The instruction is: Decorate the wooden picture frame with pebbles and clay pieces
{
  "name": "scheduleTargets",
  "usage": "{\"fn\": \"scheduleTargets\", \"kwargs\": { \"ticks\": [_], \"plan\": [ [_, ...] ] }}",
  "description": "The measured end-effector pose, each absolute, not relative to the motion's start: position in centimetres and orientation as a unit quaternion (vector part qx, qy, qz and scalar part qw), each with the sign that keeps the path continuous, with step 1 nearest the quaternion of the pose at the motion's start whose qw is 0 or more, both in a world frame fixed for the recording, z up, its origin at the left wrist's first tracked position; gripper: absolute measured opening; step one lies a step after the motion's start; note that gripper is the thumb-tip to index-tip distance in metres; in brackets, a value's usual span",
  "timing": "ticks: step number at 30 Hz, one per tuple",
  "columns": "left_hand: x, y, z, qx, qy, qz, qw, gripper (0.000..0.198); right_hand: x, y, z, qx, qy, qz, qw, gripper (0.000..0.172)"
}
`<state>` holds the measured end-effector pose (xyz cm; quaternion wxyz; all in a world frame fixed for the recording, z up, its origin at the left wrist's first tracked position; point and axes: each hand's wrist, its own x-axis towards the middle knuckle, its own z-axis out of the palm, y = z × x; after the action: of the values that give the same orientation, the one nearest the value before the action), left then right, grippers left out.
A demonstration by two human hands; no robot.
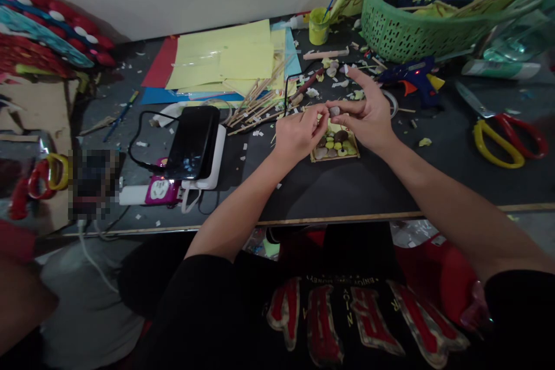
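Note:
A small grey pebble (334, 111) is pinched between the thumb and fingers of my right hand (370, 115), whose index finger points up and away. My left hand (301, 132) is closed in a pinch right beside the pebble; whatever its fingertips hold is hidden. Just below both hands lies a small stick-edged frame (336, 158) filled with grey, dark brown and yellow-green stones (339, 143). My hands cover its upper part. More pebbles (332, 68) and paper scraps are scattered beyond my fingers.
A blue glue gun (414, 78) and scissors (498, 133) lie to the right, below a green basket (403, 32). Left are thin sticks (255, 105), coloured paper (225, 49), a phone (193, 141) and a power strip (162, 189). Another person sits at the far left.

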<state>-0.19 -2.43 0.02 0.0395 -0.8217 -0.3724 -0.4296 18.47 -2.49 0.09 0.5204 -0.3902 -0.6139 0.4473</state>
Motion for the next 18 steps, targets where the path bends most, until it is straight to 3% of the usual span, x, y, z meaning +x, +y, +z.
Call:
{"fn": "scheduleTargets", "kwargs": {
  "ticks": [11,18],
  "plan": [
    [-0.3,-2.6,0.3,-0.844,-0.397,-0.359,0.036,0.017,18.6,-2.4,-0.1,-0.399,-0.628,0.450,0.495,0.110],
    [-0.2,-2.2,0.6,-0.737,-0.427,-0.504,-0.143,0.027,18.8,-1.7,-0.6,-0.407,-0.611,0.450,0.508,0.109]
  ]
}}
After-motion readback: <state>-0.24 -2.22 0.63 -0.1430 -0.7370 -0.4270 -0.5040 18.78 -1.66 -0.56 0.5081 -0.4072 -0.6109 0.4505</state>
